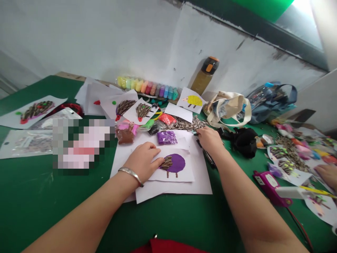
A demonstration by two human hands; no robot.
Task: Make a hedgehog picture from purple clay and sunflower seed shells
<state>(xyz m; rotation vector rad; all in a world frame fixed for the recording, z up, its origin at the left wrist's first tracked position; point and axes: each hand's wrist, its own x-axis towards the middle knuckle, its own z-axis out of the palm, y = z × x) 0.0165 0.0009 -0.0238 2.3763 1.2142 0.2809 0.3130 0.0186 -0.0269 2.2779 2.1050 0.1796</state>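
My left hand lies over the left part of a white card, its fingers stretched out. Its thumb and index finger reach to the edge of a picture in purple clay. That picture is a flat rounded body with two brown legs, and striped sunflower seeds cover its left side. At the right edge of the white sheets, my right hand has its fingers bent and closed beside the seed pile. What its fingertips hold, if anything, is hidden. A purple clay packet sits just above the card.
Brown clay and red clay packets lie behind the hands. Along the wall stand a row of coloured clay packs, a bottle and a cream bag. A magenta device and another person's hand are at right.
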